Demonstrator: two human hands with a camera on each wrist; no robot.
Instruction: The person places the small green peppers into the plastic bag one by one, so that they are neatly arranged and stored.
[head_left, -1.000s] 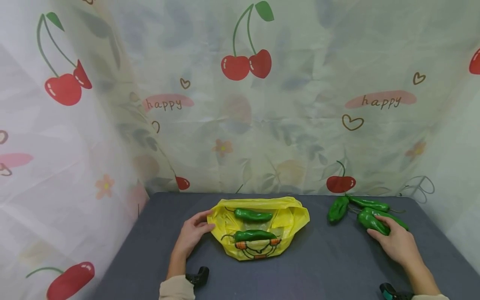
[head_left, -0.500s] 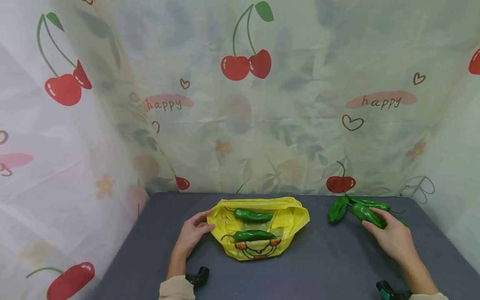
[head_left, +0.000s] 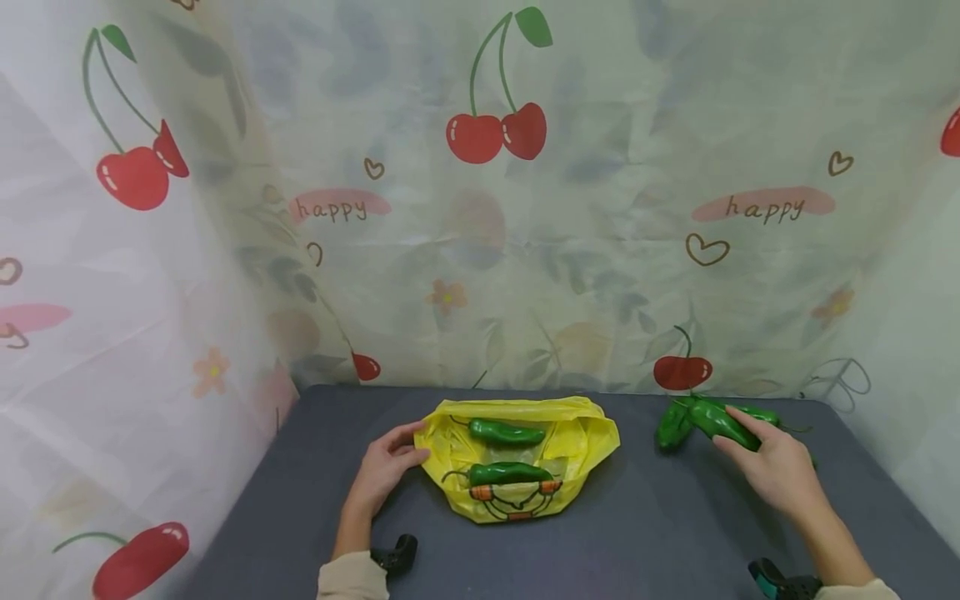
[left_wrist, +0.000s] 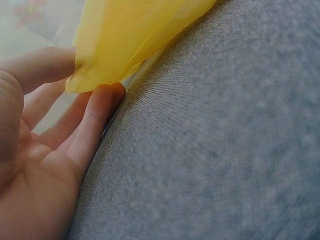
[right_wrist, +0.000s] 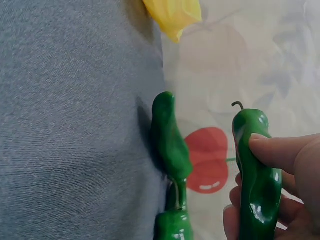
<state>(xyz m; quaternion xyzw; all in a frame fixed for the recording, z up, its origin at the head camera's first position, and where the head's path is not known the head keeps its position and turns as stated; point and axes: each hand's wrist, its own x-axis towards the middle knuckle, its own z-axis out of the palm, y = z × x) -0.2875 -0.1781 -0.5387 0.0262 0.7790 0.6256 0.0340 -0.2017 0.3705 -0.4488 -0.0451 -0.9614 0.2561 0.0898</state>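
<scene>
My right hand (head_left: 783,467) grips a green chili pepper (right_wrist: 257,190) between thumb and fingers, raised over the other peppers on the right. Its thin curled stem points away from the hand in the right wrist view. On the left, my left hand (head_left: 386,467) pinches the left edge of a yellow plastic bag (head_left: 592,467), thumb on one side and fingers on the other, as the left wrist view (left_wrist: 115,45) shows. The bag lies with its mouth spread. Inside it are two green peppers, one at the back (head_left: 506,432) and one in front (head_left: 510,473).
Several more peppers lie at the back right of the grey table (head_left: 600,550), including one to the left of the held pepper (head_left: 673,429). A printed curtain (head_left: 600,250) hangs behind the table. A thin looped cord (head_left: 843,383) shows at the back right corner.
My right hand has lifted the pepper off the pile and moved it a little to the left and upward. My left hand and the bag have stayed in place.
</scene>
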